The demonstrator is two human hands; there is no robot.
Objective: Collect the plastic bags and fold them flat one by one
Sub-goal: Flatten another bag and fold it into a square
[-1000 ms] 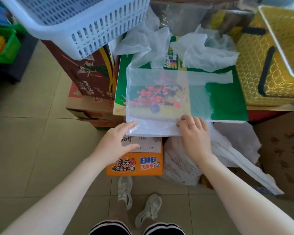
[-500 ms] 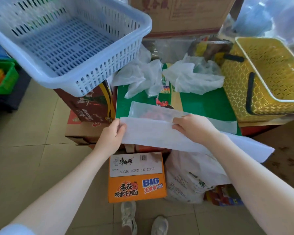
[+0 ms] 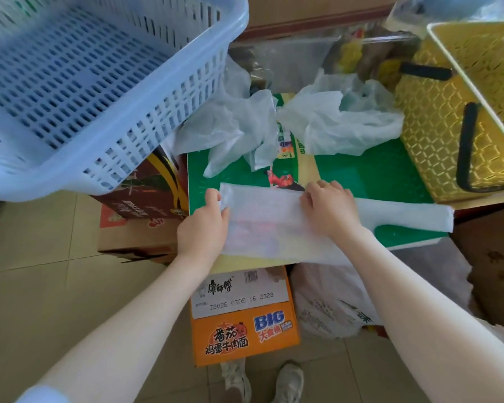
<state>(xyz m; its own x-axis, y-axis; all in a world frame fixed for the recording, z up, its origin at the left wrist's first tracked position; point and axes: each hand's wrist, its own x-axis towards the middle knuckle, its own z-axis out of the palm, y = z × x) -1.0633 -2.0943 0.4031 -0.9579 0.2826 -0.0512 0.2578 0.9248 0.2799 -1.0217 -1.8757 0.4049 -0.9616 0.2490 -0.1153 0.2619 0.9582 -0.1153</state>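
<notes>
Both hands, left (image 3: 203, 225) and right (image 3: 329, 209), pinched the folded plastic bag (image 3: 269, 228) on the green box (image 3: 390, 175); crumpled bags (image 3: 344, 126) lay at twelve o'clock.

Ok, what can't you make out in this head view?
- Folded white plastic bag: layer count unreadable; both hands cover its ends.
- Left hand fingertips: tucked under the bag's edge.
- Crumpled translucent bags: number unclear, bunched together.
- Yellow plastic basket: cut off by the right edge.

Both hands (image 3: 205, 225) (image 3: 328, 209) pinch folded plastic bag (image 3: 269, 228).
</notes>
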